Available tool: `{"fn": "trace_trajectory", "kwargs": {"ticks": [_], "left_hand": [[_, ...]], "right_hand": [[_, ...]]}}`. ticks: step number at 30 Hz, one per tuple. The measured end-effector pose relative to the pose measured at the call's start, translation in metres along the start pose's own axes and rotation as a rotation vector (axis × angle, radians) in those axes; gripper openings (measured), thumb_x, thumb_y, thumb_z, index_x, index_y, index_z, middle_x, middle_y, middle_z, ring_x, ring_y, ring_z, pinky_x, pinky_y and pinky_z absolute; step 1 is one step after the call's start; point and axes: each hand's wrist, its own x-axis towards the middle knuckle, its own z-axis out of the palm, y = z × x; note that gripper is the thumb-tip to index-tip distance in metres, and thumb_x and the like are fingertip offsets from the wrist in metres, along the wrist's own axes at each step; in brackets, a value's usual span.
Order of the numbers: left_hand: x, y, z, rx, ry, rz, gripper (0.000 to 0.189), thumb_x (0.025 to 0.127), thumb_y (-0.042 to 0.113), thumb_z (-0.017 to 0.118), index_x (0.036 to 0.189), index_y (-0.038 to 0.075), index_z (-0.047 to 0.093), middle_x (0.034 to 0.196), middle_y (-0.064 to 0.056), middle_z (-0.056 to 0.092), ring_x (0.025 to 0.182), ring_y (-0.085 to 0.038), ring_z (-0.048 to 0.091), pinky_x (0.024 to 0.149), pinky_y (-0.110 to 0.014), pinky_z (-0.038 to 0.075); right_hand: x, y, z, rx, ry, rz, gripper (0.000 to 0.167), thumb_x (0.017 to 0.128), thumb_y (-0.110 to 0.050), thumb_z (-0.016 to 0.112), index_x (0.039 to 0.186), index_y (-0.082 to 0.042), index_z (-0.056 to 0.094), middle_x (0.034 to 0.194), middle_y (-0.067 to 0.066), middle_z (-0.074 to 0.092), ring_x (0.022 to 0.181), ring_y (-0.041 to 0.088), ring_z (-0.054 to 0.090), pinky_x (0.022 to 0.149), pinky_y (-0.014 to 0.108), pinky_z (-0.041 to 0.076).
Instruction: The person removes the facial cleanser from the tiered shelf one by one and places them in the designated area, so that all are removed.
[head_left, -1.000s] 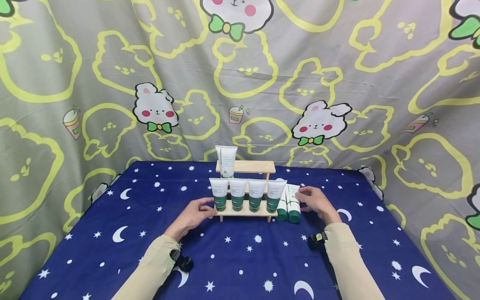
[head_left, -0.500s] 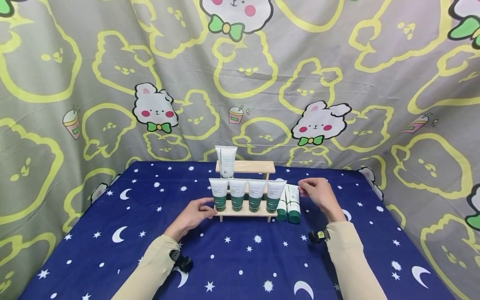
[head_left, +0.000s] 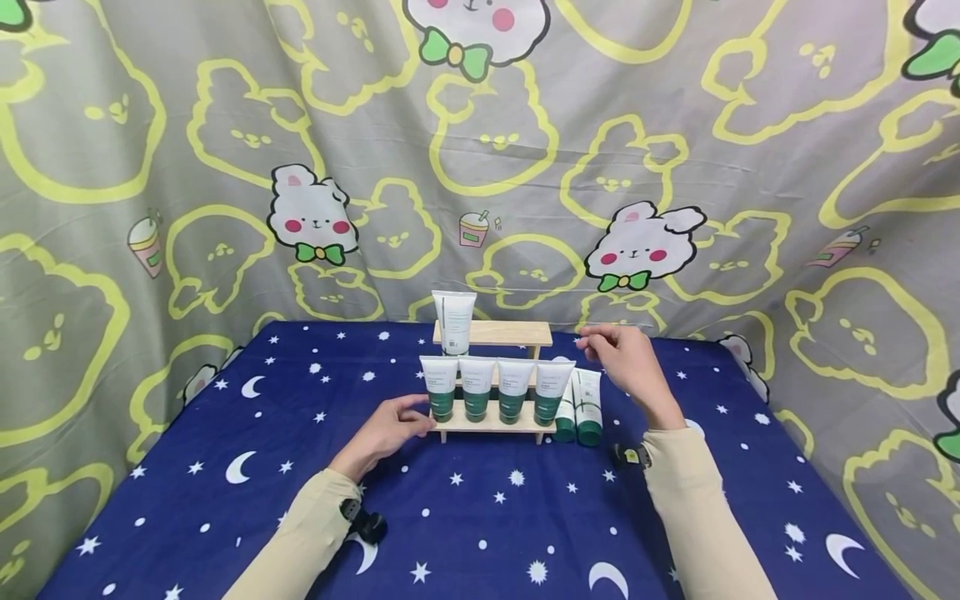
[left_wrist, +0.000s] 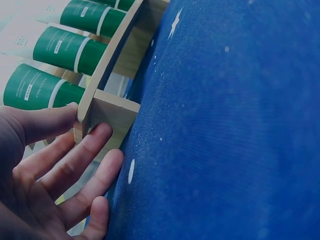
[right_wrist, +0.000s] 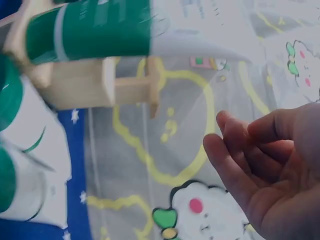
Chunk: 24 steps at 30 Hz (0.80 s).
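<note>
A tiered wooden display stand [head_left: 491,427] holds several white-and-green squeeze tubes [head_left: 477,388] in a row on its lowest step, caps down. One more white tube [head_left: 453,321] stands at the left of the top step. My left hand [head_left: 388,429] grips the left end of the lowest step, its thumb [left_wrist: 55,122] at the upper edge beside a tube's cap and fingers beneath. Nothing is in my right hand [head_left: 628,367], which hovers in the air right of the stand, fingers loosely bent. Below it, white tubes with green caps [head_left: 588,432] lie beside the stand.
A dark blue cloth [head_left: 450,533] with moons and stars covers the table. Behind it hangs a grey curtain [head_left: 525,275] with yellow outlines and rabbits. The middle step is mostly hidden behind the front tubes.
My right hand has left the lying tubes, rising away from them and then moving toward the back of the table. The left hand and the stand have stayed in place.
</note>
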Motion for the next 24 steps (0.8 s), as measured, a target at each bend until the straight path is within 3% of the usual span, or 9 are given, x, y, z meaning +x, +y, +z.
{"fn": "trace_trajectory", "kwargs": {"ticks": [5, 10, 24], "left_hand": [[0.001, 0.000, 0.001, 0.003, -0.001, 0.014, 0.056, 0.093, 0.004, 0.072, 0.143, -0.008, 0.052, 0.100, -0.019, 0.077, 0.090, -0.028, 0.074, 0.089, -0.044, 0.055], [-0.001, 0.002, 0.000, -0.007, -0.001, 0.000, 0.055, 0.093, 0.004, 0.071, 0.144, -0.007, 0.052, 0.101, -0.017, 0.077, 0.091, -0.027, 0.074, 0.090, -0.044, 0.055], [0.001, 0.001, 0.000, 0.000, -0.008, 0.004, 0.055, 0.094, 0.005, 0.071, 0.144, -0.007, 0.052, 0.101, -0.017, 0.077, 0.091, -0.027, 0.074, 0.089, -0.041, 0.055]], "right_hand": [[0.005, -0.023, 0.002, -0.002, -0.015, -0.069, 0.030, 0.106, -0.024, 0.056, 0.127, -0.009, 0.071, 0.111, 0.010, 0.077, 0.098, 0.027, 0.072, 0.083, 0.043, 0.055], [0.009, -0.046, 0.006, 0.001, -0.041, -0.130, 0.031, 0.103, -0.025, 0.062, 0.129, -0.011, 0.070, 0.119, 0.010, 0.075, 0.109, 0.029, 0.070, 0.093, 0.049, 0.053], [0.021, -0.094, 0.045, 0.061, -0.152, -0.164, 0.035, 0.099, -0.030, 0.069, 0.130, -0.013, 0.069, 0.123, 0.007, 0.073, 0.111, 0.025, 0.070, 0.091, 0.045, 0.056]]}}
